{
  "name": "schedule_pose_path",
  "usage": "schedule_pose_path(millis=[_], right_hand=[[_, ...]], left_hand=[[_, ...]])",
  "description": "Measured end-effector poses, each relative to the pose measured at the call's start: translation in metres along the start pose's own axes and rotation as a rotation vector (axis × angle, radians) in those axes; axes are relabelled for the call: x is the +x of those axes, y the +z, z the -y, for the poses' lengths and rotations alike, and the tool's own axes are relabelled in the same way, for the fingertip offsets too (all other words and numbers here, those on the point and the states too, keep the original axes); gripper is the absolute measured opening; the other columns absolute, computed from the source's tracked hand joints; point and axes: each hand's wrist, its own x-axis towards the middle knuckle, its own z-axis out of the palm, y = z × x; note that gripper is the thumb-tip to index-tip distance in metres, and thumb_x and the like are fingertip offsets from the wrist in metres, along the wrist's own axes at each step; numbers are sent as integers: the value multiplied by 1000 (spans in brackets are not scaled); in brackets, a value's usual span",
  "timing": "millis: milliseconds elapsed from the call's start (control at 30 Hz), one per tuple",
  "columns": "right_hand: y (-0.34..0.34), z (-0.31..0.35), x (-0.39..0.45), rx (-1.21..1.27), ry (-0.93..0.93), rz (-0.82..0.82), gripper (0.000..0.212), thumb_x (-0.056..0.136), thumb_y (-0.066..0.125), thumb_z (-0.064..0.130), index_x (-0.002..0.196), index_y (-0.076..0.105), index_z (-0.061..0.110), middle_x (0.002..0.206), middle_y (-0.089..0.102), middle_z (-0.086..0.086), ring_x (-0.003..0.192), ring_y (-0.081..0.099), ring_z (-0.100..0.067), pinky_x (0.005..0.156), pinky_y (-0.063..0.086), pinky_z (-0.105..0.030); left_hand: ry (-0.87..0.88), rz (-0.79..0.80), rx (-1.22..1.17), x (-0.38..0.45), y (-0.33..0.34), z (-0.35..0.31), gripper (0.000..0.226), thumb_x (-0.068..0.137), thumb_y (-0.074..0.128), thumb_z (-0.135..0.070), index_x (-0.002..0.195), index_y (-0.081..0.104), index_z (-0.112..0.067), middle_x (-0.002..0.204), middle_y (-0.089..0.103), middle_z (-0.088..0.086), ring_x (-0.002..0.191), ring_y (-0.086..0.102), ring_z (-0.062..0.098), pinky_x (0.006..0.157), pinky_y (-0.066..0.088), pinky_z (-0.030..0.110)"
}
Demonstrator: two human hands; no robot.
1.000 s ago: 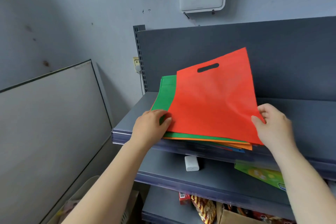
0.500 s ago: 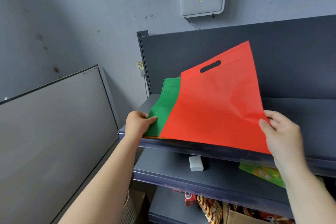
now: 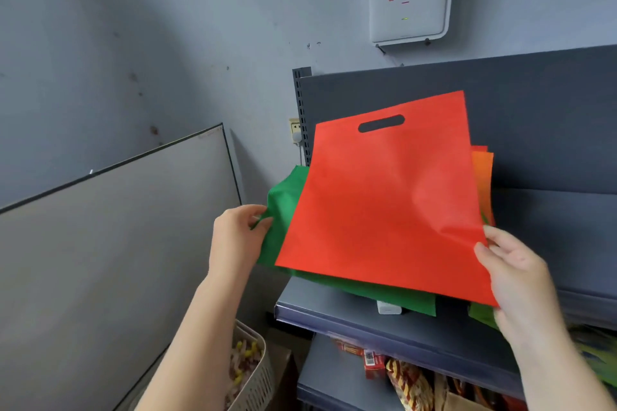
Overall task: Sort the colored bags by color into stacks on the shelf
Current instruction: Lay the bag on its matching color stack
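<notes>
Red bag (image 3: 384,200) held above the shelf (image 3: 360,317), handle cutout pointing up and away, long axis tilted rightward. Right hand (image 3: 514,274) pinches its lower right corner; left hand (image 3: 237,237) pinches the green bag (image 3: 280,207) beneath.

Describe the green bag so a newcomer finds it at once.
Start at the grey shelf. The red bag with the slot handle is held above it. The green bag peeks out left, directly beneath, pinched by the left hand.
</notes>
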Motion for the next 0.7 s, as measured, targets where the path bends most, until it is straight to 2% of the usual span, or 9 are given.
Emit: schedule_pose_path(millis=[100,233,300,367,433,533,633,700], right_hand=[[14,-4,-21,39,73,55,34,96,47,0,93,68,26,83,74,10,74,70,-3,66,57,-19],[37,-9,-55,103,198,140,29,97,47,4,94,69,23,87,75,3,74,71,-8,58,57,-20],[52,-8,-75,127,249,187,28,98,47,6,94,69,23,85,75,3,73,71,-8,55,56,-20],[69,-7,-97,158,288,236,28,97,47,5,94,68,23,81,75,3,70,71,-8,51,55,-20],[86,-6,-122,173,316,293,28,96,47,4,95,67,23,77,75,4,65,70,-7,49,55,-21],[114,-4,-160,199,346,400,26,96,46,2,98,65,21,74,74,4,61,69,-7,54,56,-26],[141,-2,-198,229,380,513,28,96,44,-2,94,63,19,68,72,7,58,67,-3,54,55,-18],[160,-2,-224,251,409,594,28,95,43,-3,93,62,18,65,71,9,55,66,-1,51,53,-15]], left_hand=[[-28,-37,-4,-18,-32,12,16,81,69,-6,95,76,-10,84,72,8,69,59,14,63,39,21],[-67,-154,-20,-46,-88,27,15,81,70,-6,94,76,-11,77,70,-3,65,56,-6,58,38,3],[-91,-220,-49,-64,-118,34,14,81,71,-4,89,77,-13,70,66,-14,63,57,-12,55,40,1],[-115,-293,-84,-84,-150,40,15,80,71,-1,85,76,-14,67,63,-18,60,58,-14,54,40,1],[-127,-369,-89,-105,-183,46,17,80,70,1,83,75,-16,68,64,-15,58,58,-15,53,39,1],[-142,-503,-105,-141,-235,57,24,81,68,3,83,71,-21,73,67,-12,57,58,-16,54,40,2],[-179,-639,-117,-182,-288,71,22,82,68,0,84,71,-22,73,70,-6,58,60,-11,56,45,7],[-260,-737,-158,-212,-324,83,23,83,68,-1,85,71,-24,74,72,-1,61,63,-3,59,51,15]])
